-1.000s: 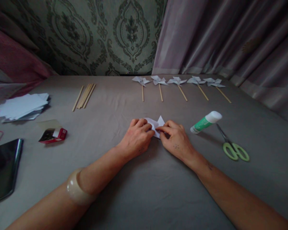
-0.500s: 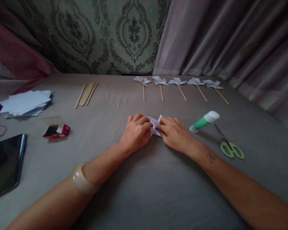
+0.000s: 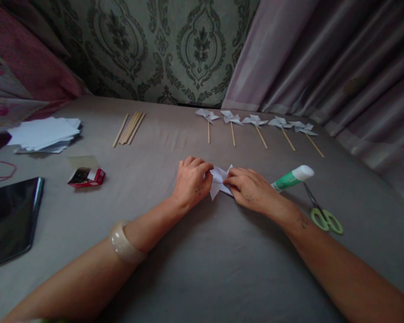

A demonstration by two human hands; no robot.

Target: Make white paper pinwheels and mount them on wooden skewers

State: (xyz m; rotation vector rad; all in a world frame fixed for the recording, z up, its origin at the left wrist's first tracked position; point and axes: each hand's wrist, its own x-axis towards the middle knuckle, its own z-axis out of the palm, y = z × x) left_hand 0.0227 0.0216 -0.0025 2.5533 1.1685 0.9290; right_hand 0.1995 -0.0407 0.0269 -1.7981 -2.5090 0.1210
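Observation:
A white paper pinwheel (image 3: 217, 176), folded but with no stick visible on it, is between my hands at the middle of the cloth. My left hand (image 3: 193, 181) is closed at its left side, thumb and forefinger pinching the paper's edge. From the right, my right hand (image 3: 249, 187) presses thumb and fingertips together on the paper near its centre. One pointed blade sticks out at the lower left and another at the upper right. Just beyond my right hand a green and white glue stick (image 3: 291, 178) stands tilted, its lower end partly hidden by the hand.
Several finished pinwheels (image 3: 255, 120) on sticks lie in a row at the back right. Loose wooden sticks (image 3: 132, 128), a paper stack (image 3: 45, 134), a small red box (image 3: 87, 178) and a black tablet (image 3: 15, 220) are leftward. Green-handled scissors (image 3: 326, 220) lie right.
The view has shifted and tilted slightly. My left fingers have drawn back a little from the pinwheel's centre, and more of its lower-left blade shows. My right hand keeps its hold.

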